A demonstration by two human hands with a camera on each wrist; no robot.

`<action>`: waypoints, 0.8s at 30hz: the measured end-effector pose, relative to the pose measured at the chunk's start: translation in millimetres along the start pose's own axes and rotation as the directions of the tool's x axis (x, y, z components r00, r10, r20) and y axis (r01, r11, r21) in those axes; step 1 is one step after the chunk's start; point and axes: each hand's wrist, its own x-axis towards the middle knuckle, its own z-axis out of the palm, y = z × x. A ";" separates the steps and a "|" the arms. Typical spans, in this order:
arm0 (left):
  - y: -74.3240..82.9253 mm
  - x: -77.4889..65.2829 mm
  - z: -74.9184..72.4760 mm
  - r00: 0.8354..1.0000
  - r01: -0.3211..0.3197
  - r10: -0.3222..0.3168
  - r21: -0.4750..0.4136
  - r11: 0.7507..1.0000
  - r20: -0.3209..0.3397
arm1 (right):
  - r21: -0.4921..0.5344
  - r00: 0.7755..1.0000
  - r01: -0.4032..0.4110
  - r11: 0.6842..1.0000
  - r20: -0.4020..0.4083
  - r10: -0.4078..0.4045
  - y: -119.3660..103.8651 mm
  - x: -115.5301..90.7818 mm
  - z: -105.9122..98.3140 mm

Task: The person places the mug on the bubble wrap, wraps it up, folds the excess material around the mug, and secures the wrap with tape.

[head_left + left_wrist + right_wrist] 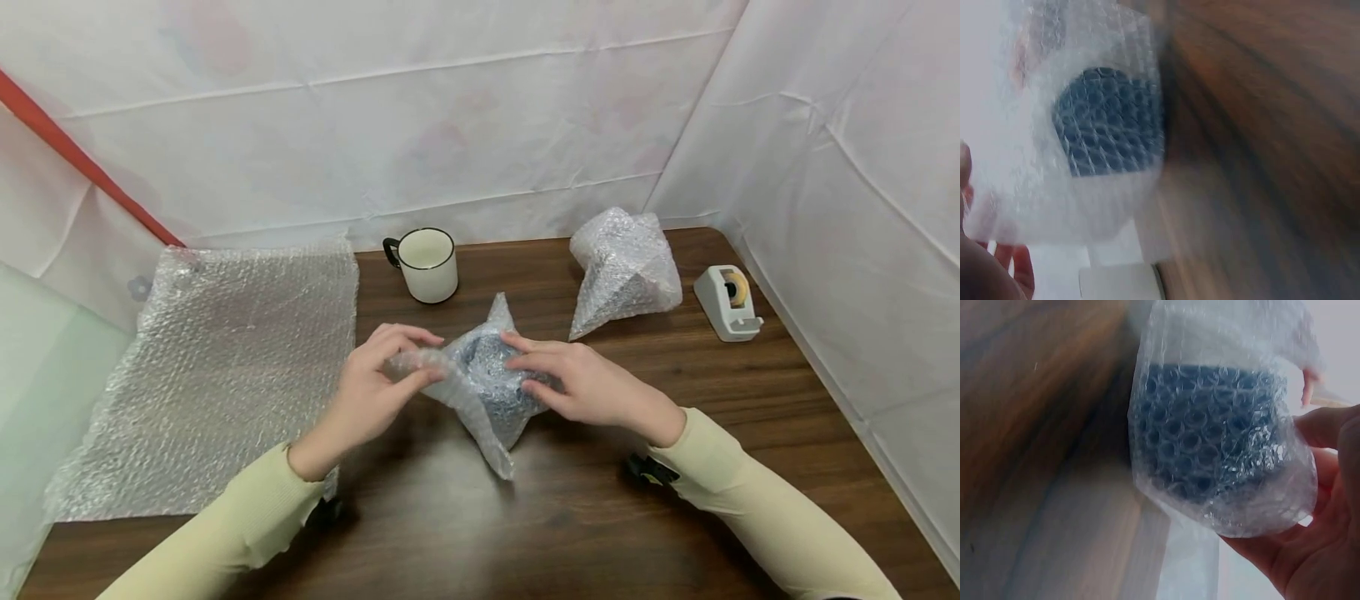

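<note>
- Film-wrapped bundle (498,396) sits mid-bench (570,517), btwn both hands; blue item (1191,431) shows thru the bubble film (exact kind: can't tell).
- From bundle: flat bubble sheet (225,375) at 9 o'clock, prob. spread for easy reach; upright mug (429,279) at 11; second wrapped bundle (630,267) at 2; tape dispenser (723,304) btwn 2 & 3. Prob. set back to leave elbow room.
- Left hand (371,383), at 9: nearly closed, thumb & fingers pinching film flap (453,387), prob. so it can't flop.
- Right hand (588,383), at 3: half open, fingers spread & bent round bundle's near side, prob. steadying it vs. the left's tug.
</note>
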 end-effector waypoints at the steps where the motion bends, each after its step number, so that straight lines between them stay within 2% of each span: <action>1: -0.1 3.6 2.8 1.000 0.007 -0.007 0.009 1.000 -0.015 | 0.001 1.000 -0.004 1.000 -0.009 0.004 -1.5 -0.4 1.2; 4: -1.2 12.8 10.8 0.999 0.029 -0.028 0.036 0.999 -0.043 | -0.001 0.999 -0.014 1.000 -0.042 0.014 -5.9 -1.2 5.2; 9: -6.5 23.0 21.4 0.998 0.051 -0.048 0.108 0.993 -0.035 | -0.005 0.993 -0.074 0.997 -0.095 0.073 -11.5 -1.5 10.3; 11: -8.5 26.3 25.1 0.998 0.052 -0.049 0.127 0.991 -0.030 | 0.030 0.986 -0.112 0.993 -0.118 0.114 -12.1 -0.9 11.5; 13: -10.4 29.1 29.1 0.999 0.053 -0.050 0.146 0.988 -0.020 | 0.120 0.978 -0.135 0.984 -0.142 0.152 -12.1 -0.6 12.1; 16: -12.4 34.0 35.4 0.999 0.041 -0.045 0.168 0.985 0.019 | 0.255 0.968 -0.142 0.956 -0.165 0.188 -10.3 0.1 12.8; 18: -13.3 37.3 39.5 0.998 0.028 -0.039 0.188 0.982 0.056 | 0.306 0.964 -0.138 0.942 -0.175 0.198 -9.1 0.2 13.1; 21: -13.8 41.1 44.6 0.993 0.008 -0.034 0.230 0.973 0.112 | 0.296 0.964 -0.139 0.945 -0.177 0.198 -7.9 -0.1 13.3; 24: -14.0 43.0 47.4 0.989 0.008 -0.048 0.272 0.962 0.140 | 0.245 0.970 -0.137 0.960 -0.164 0.180 -8.2 -1.2 12.8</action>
